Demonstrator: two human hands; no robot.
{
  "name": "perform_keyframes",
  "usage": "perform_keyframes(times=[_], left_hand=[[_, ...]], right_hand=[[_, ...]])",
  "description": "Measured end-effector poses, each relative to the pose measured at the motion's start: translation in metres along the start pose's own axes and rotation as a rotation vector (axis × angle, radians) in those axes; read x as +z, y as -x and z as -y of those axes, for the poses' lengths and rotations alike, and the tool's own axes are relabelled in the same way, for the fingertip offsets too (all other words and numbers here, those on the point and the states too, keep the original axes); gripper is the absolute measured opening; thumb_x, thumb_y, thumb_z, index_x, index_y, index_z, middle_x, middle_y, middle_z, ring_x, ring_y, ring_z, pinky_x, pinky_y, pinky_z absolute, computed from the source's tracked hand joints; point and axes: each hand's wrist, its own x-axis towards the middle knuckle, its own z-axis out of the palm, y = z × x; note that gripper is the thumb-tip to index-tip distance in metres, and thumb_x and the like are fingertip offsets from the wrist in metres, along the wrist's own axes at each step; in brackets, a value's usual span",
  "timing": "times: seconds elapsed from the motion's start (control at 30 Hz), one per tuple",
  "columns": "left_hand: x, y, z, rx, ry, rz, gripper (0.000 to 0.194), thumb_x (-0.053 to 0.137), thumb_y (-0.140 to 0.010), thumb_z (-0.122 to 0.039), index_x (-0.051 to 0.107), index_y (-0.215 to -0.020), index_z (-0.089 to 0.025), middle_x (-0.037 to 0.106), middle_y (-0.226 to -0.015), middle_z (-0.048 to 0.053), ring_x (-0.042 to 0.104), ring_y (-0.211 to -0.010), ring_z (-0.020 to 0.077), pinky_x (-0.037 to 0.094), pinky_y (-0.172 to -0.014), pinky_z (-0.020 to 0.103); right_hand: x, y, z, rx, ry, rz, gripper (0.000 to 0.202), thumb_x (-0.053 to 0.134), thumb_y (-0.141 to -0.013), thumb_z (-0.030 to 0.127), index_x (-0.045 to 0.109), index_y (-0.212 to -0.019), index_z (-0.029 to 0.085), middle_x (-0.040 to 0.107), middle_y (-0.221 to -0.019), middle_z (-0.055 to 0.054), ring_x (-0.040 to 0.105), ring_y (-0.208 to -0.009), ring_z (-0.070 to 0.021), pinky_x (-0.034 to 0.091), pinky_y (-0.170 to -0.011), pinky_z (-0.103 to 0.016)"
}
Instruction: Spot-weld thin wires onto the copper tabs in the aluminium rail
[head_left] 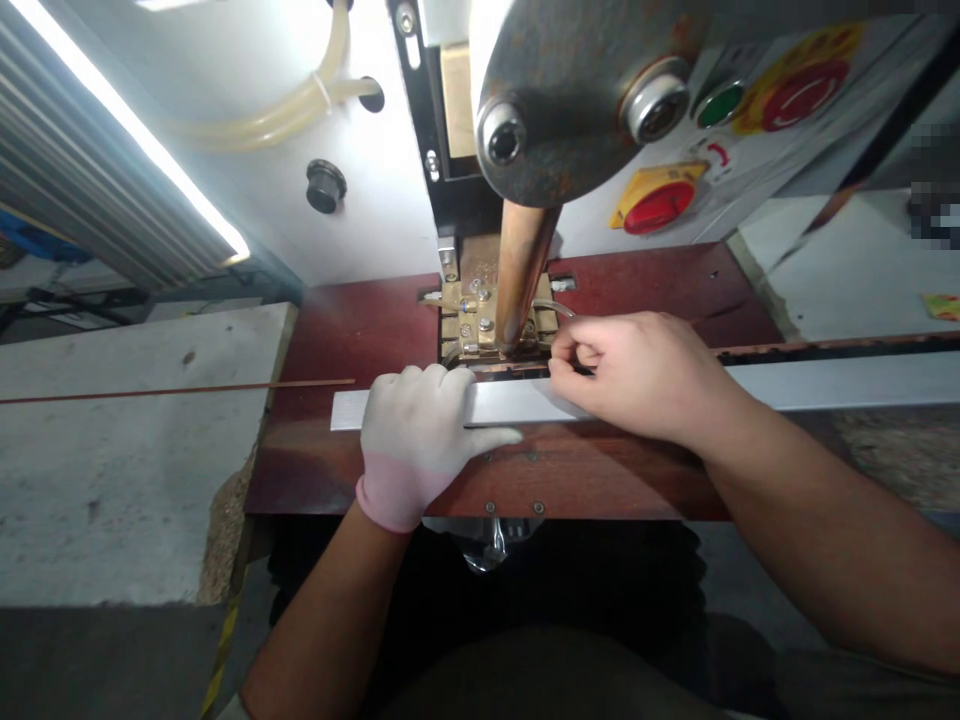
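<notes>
Left hand (pixel 420 425), in a white glove with a pink cuff: closed over a pale bar (pixel 510 402), fingers side by side across it, thumb stretched apart to the right along the near edge. Likely a steadying grip, the weight of the palm keeping the bar flat. Right hand (pixel 645 375), bare: thumb and forefinger curled in towards each other at the far edge; cannot tell whether anything thin is pinched between them. Bare fingertips probably give finer feel there.

Left to right. Far left, a worn board (pixel 112 480), chipped at its near right corner. On it a thin copper-coloured strip (pixel 311 383), its right end reaching over the red-brown table (pixel 480 470); the board seems to serve as support for the length.

Middle: the bar lies across the table, just on the near side of a brass block (pixel 472 315), its left end showing past the glove. Perhaps a straight guide along the block. Above the block, a copper-coloured rod (pixel 525 270) comes down, leaning slightly.

Right: the bar runs on past the wrist to the picture's edge, a dark strip (pixel 840 347) along its far side. Farther off, a red rotary switch (pixel 660 207) on the machine front, presumably set within reach.
</notes>
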Motion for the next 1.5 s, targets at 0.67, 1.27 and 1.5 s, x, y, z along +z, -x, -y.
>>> perform_keyframes(times=[0.67, 1.27, 1.5], left_hand=[[0.003, -0.015, -0.002, -0.004, -0.023, 0.025, 0.083, 0.045, -0.08, -0.101, 0.068, -0.091, -0.022, 0.07, -0.082, 0.01, 0.065, -0.079, 0.0312, 0.033, -0.068, 0.041], [0.003, -0.015, -0.001, 0.001, -0.024, 0.005, 0.082, 0.044, -0.081, -0.101, 0.067, -0.091, -0.022, 0.07, -0.083, 0.009, 0.064, -0.08, 0.0306, 0.032, -0.067, 0.04], [0.002, -0.014, -0.002, 0.01, -0.015, -0.021, 0.08, 0.047, -0.081, -0.1, 0.066, -0.092, -0.023, 0.069, -0.084, 0.007, 0.065, -0.081, 0.0303, 0.034, -0.069, 0.041]], right_hand=[[0.0, -0.01, -0.003, 0.066, 0.074, 0.027, 0.018, 0.058, -0.087, 0.037, 0.074, -0.084, 0.028, 0.073, -0.071, -0.006, 0.062, -0.065, -0.0243, 0.029, -0.06, -0.037], [0.003, -0.011, -0.009, 0.045, 0.038, 0.012, 0.025, 0.058, -0.089, 0.038, 0.078, -0.094, 0.025, 0.077, -0.078, -0.006, 0.064, -0.069, -0.0235, 0.036, -0.062, -0.035], [0.001, -0.011, -0.008, 0.067, 0.018, 0.049, 0.024, 0.057, -0.088, 0.039, 0.076, -0.091, 0.026, 0.074, -0.075, -0.005, 0.062, -0.067, -0.023, 0.035, -0.063, -0.035]])
